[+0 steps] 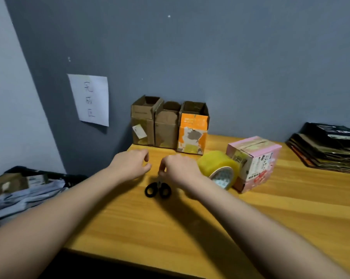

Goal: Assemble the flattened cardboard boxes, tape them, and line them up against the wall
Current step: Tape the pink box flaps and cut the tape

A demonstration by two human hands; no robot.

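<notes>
Looks like a makeshift packing corner in a home or small office: a yellowish wood-grain desk (250,228) shoved against a plain grey-blue painted wall (230,57), a white handwritten paper sign (91,99) stuck up, and a stack of dark flattened cardboard sheets (327,148) off to the side.

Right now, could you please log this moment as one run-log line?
left hand: free over table | right hand: fingers on scissors | tape roll: leaning against pink box | wall row: three boxes

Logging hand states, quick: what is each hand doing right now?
Left hand: fingers loosely curled, holding nothing.
Right hand: cannot be told; fingers hidden above the scissors.
</notes>
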